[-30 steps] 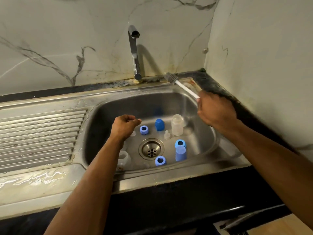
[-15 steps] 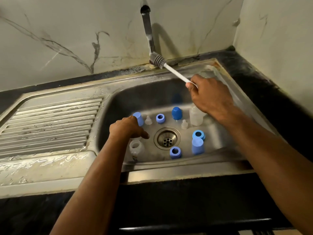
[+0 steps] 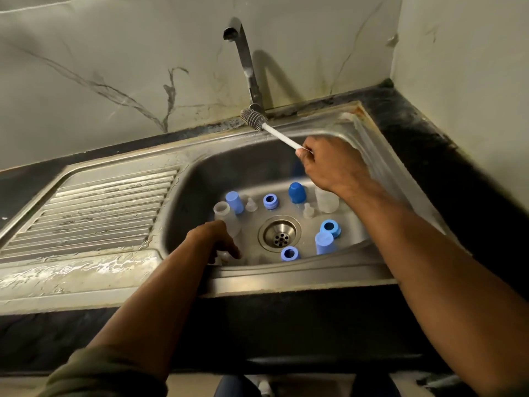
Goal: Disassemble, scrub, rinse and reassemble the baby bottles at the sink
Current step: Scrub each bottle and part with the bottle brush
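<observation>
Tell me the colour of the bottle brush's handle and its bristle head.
In the head view, the bottle brush in the right hand has a white handle and a dark grey bristle head.

Olive-green sleeve (image 3: 94, 371), bare forearms

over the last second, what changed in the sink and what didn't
The left hand dropped from a fist above the basin and now grips the clear bottle, which is tilted. The right hand still holds the bottle brush, its head swung left to the tap base. Blue caps and rings stayed put.
</observation>
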